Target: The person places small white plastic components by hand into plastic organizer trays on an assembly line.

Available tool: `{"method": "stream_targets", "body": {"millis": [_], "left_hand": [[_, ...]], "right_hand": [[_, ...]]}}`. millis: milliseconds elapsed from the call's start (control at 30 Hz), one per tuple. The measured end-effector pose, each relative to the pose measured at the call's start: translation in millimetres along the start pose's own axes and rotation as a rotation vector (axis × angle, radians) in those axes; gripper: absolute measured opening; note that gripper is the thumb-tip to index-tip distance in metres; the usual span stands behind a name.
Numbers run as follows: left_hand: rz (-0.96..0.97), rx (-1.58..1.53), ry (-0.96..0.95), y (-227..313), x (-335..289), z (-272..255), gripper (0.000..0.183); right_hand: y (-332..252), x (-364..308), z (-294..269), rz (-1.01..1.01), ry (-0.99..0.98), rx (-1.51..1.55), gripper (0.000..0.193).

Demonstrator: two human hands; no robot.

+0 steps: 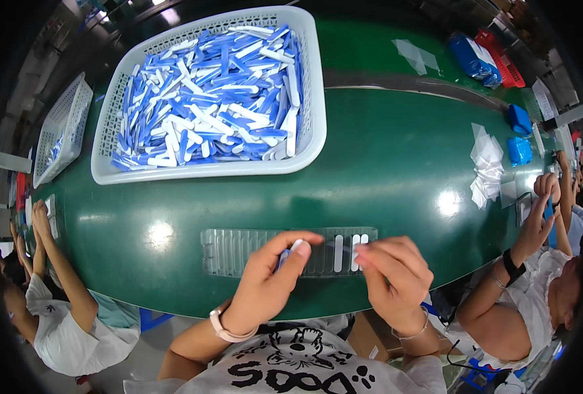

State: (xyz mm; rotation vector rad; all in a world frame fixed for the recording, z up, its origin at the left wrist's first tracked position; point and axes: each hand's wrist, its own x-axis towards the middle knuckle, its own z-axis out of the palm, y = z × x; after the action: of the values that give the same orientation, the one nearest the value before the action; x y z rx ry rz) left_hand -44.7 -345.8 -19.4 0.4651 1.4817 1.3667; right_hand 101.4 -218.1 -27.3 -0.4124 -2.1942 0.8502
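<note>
A clear ribbed plastic tray (232,248) lies crosswise in front of me, with several narrow slots. White round-ended flat strips (338,253) stand in some slots near its right end. My left hand (269,279) is closed over the tray's middle, holding blue-and-white flat strips (298,247) between thumb and fingers; how many is hidden. Over the tray's right end, my right hand (398,274) has its fingers bent together, the tips touching or just over the rightmost white strips. Whether anything is pinched there is hidden by the fingers.
A large white basket (206,172) heaped with blue and white strips stands beyond the tray. Another basket (68,134) is at far left. Clear plastic bags (487,164), blue packs (520,151) and a red basket (501,59) lie right. People sit close on both sides.
</note>
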Motion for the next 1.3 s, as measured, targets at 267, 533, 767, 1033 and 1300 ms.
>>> {"method": "stream_targets", "body": {"millis": [267,533,767,1033,1300], "left_hand": [[-0.141,-0.352,-0.018,-5.4,-12.6,-25.7,0.032],[-0.167,-0.201,-0.074,-13.8,-9.9,-25.8,0.021],[-0.205,-0.337,-0.108,-9.6,-6.2,-27.1,0.027],[-0.272,-0.283,-0.189,-2.4,-6.7,-25.9,0.028],[0.453,0.548,0.084,-18.3,-6.9,-13.6,0.017]], "right_hand": [[-5.9,-31.7,0.9,-0.150,-0.106,-0.610,0.019],[-2.5,-52.9,11.9,-0.127,-0.222,-0.577,0.022],[2.8,-51.8,17.4,-0.089,-0.196,-0.527,0.023],[3.4,-49.9,9.5,0.108,-0.292,-0.451,0.030],[-6.7,-50.7,6.7,0.065,-0.273,-0.562,0.031]]}}
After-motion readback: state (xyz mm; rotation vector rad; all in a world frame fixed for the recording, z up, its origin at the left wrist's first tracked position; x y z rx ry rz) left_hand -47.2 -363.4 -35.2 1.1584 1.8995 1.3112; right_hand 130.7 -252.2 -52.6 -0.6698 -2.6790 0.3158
